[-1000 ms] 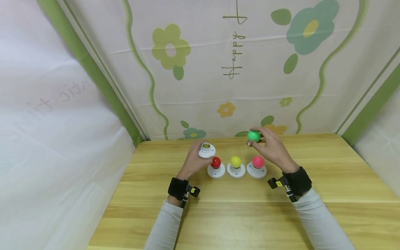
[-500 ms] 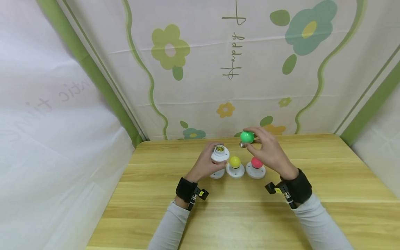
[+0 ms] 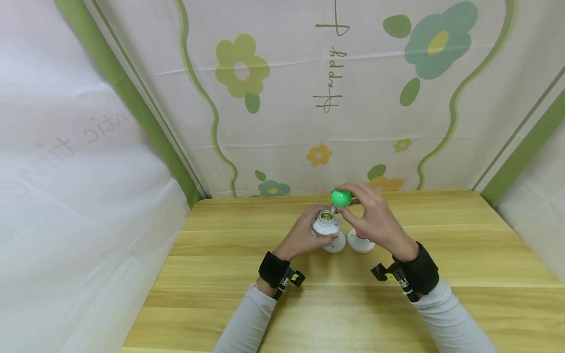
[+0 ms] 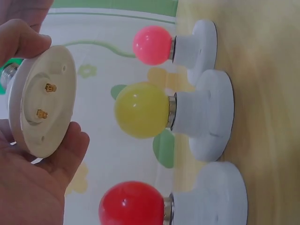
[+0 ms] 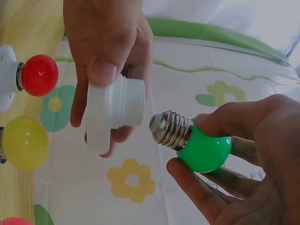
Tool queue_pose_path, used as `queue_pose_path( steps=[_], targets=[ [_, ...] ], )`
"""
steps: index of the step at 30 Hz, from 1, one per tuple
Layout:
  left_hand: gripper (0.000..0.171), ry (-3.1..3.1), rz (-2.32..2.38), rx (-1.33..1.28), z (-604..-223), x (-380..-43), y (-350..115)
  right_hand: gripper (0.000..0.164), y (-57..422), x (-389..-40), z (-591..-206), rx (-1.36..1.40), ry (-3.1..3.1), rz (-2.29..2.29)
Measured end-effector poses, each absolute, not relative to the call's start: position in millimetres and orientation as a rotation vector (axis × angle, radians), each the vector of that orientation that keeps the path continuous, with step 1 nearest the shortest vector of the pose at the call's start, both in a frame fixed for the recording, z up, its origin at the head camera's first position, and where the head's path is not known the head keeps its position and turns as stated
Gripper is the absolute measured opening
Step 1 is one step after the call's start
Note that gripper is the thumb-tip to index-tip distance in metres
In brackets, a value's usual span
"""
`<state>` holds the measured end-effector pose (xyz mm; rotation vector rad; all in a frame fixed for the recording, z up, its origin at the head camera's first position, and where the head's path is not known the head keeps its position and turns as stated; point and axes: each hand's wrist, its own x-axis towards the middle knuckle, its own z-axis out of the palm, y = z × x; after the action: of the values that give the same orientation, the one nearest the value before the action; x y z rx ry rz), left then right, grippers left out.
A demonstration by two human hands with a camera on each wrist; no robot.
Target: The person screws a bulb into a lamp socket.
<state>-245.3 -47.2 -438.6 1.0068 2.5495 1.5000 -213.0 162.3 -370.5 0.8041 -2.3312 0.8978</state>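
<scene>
My left hand (image 3: 306, 235) grips a white round lamp socket (image 3: 325, 224) by its base, above the table. Its threaded opening faces up, and two brass contacts show on its underside in the left wrist view. My right hand (image 3: 375, 215) pinches a green light bulb (image 3: 341, 198) between thumb and fingers. The bulb's metal screw end (image 5: 171, 130) tilts toward the socket mouth, with a small gap between them in the right wrist view. In the left wrist view, a red bulb (image 4: 132, 206), a yellow bulb (image 4: 143, 110) and a pink bulb (image 4: 153, 45) stand in white sockets.
The three fitted sockets stand in a row on the wooden table (image 3: 318, 304), below and behind my hands; the red one is hidden in the head view. A flower-printed white curtain (image 3: 282, 122) rises at the table's far edge.
My left hand has carried the empty socket to the right, past the red bulb and over the yellow one. My right hand has brought the green bulb left, close to the socket's mouth.
</scene>
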Motion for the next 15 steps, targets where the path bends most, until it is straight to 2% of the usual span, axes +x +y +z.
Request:
queue_pose_path(
  steps=[15],
  targets=[
    [0.071, 2.537, 1.465, 1.083, -442.7, -243.7, -46.2, 0.048, 151.0, -210.3, -376.3, 0.950, -2.370, 0.915]
  ],
)
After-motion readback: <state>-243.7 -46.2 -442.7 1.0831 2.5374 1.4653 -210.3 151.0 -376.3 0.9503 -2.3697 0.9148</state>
